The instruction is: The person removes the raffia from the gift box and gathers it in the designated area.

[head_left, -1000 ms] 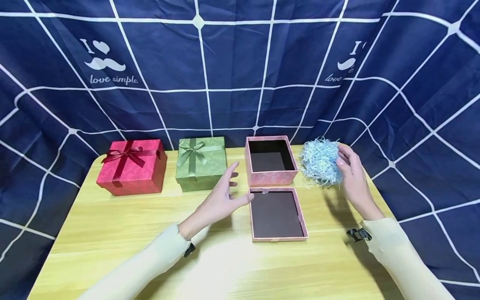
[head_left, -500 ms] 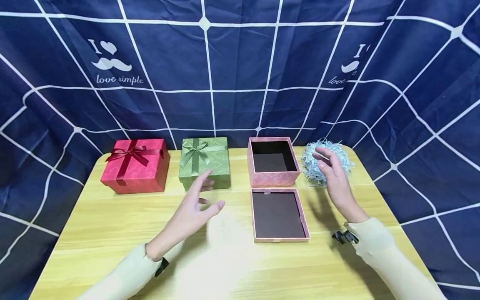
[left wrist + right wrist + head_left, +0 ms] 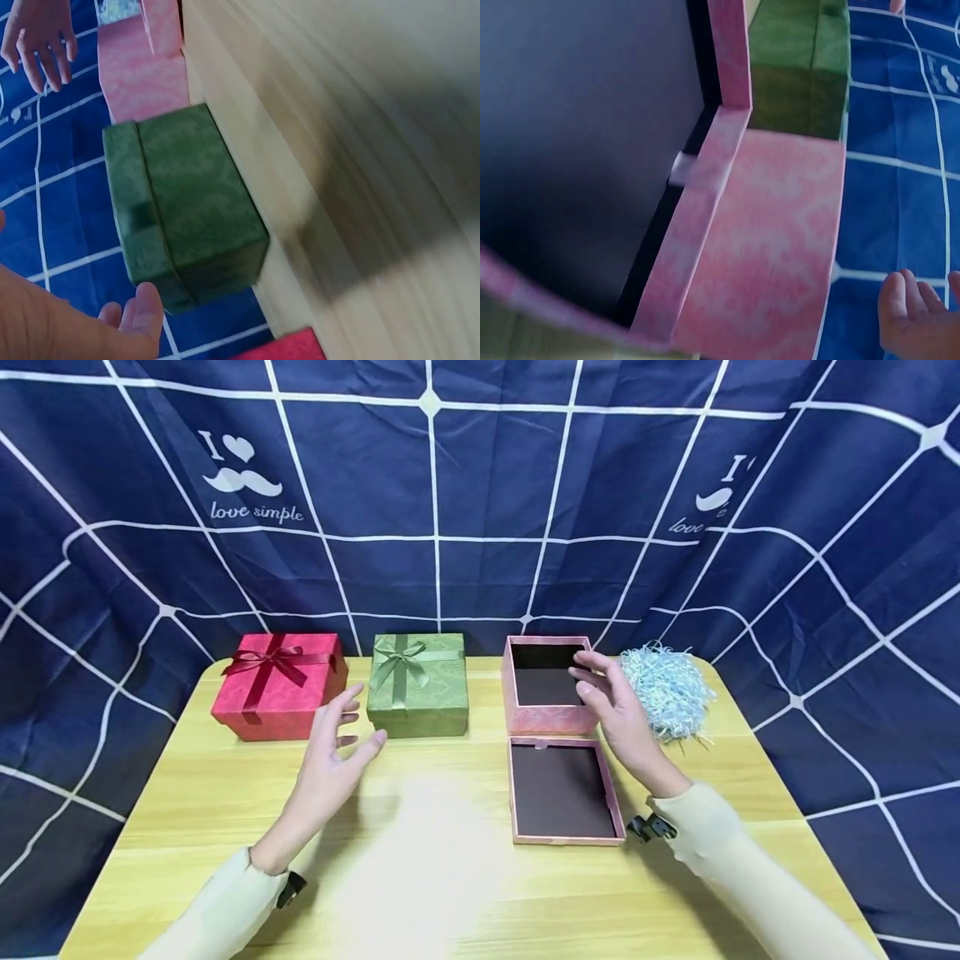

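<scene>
My left hand [image 3: 326,781] hovers in front of the gap between a red gift box [image 3: 270,727] and a green gift box [image 3: 438,689], fingers loosely spread and holding nothing. Both boxes are lidded and tied with ribbon bows. To the right stands a lidless pink box [image 3: 551,721] with a dark inside. Its lid [image 3: 562,793] lies inner side up in front of it. Over that box's right side hangs my right hand [image 3: 626,722], relaxed and holding nothing; whether it touches the rim is unclear. A fluffy heap of light blue shredded paper [image 3: 667,689] sits right of this hand.
The wooden table [image 3: 420,877] has a bright glare in its front middle. A dark blue curtain [image 3: 480,493] with white grid lines hangs close behind the boxes and along both sides.
My right hand has moved left from the shredded paper to the pink box. My left hand has swung left, from beside the lid to near the red and green boxes. The boxes look unmoved.
</scene>
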Demonstrator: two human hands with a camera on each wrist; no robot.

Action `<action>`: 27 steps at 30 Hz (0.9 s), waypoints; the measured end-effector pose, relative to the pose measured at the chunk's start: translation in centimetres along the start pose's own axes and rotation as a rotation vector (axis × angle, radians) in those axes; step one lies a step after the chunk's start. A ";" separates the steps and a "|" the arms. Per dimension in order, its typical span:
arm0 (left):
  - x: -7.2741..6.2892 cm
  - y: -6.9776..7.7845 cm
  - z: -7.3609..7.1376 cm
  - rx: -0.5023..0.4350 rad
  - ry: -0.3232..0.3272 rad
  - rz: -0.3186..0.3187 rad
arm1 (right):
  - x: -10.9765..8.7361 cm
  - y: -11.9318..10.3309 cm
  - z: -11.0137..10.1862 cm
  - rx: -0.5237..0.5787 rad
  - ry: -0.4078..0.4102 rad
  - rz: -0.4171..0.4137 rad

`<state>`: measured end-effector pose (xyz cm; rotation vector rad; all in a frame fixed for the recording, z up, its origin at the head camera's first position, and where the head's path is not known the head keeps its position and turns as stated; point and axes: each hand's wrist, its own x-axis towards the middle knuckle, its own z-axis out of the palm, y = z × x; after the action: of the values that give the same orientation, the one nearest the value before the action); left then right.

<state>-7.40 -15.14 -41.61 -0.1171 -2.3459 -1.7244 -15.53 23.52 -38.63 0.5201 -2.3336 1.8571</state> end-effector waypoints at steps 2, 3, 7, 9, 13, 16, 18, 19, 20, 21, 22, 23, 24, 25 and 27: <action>0.3 -0.3 -0.3 -0.017 0.009 -0.018 | 0.1 0.1 0.8 0.015 -0.027 -0.004; 0.5 -0.4 -0.5 -0.029 0.010 -0.028 | 0.2 0.1 1.2 0.023 -0.039 -0.008; 1.3 -0.9 -0.8 -0.076 -0.001 -0.074 | 0.4 0.3 2.8 0.050 -0.081 -0.012; 1.8 -1.1 -0.9 -0.096 -0.012 -0.101 | 0.5 0.4 3.6 0.067 -0.095 -0.006; 2.9 -1.7 -0.9 -0.129 -0.037 -0.154 | 1.0 0.3 5.5 0.094 -0.132 -0.004; 3.7 -2.2 -0.9 -0.147 -0.058 -0.183 | 1.5 0.5 6.8 0.083 -0.165 0.002; 4.4 -2.6 -0.9 -0.148 -0.070 -0.198 | 1.9 0.7 7.7 0.061 -0.196 0.021; 4.7 -2.8 -0.8 -0.143 -0.072 -0.199 | 2.1 0.9 8.1 0.042 -0.214 0.033; 4.9 -3.0 -0.8 -0.138 -0.073 -0.197 | 2.4 1.0 8.5 0.026 -0.231 0.045; 5.1 -3.2 -0.7 -0.137 -0.072 -0.193 | 2.6 1.1 8.9 0.012 -0.247 0.055; 5.3 -3.4 -0.6 -0.134 -0.070 -0.187 | 2.8 1.2 9.3 0.000 -0.262 0.065; 5.5 -3.5 -0.5 -0.133 -0.068 -0.181 | 2.9 1.3 9.7 -0.013 -0.271 0.078; 5.6 -3.6 -0.4 -0.133 -0.066 -0.174 | 3.1 1.3 10.0 -0.023 -0.274 0.089; 5.7 -3.7 -0.4 -0.136 -0.066 -0.170 | 3.3 1.4 10.3 -0.029 -0.273 0.105; 5.9 -3.8 -0.2 -0.144 -0.072 -0.177 | 3.5 1.5 10.8 -0.041 -0.261 0.142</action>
<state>-13.90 -16.95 -43.74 0.0056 -2.3420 -2.0043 -17.97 12.67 -41.57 0.6439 -2.6327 1.8978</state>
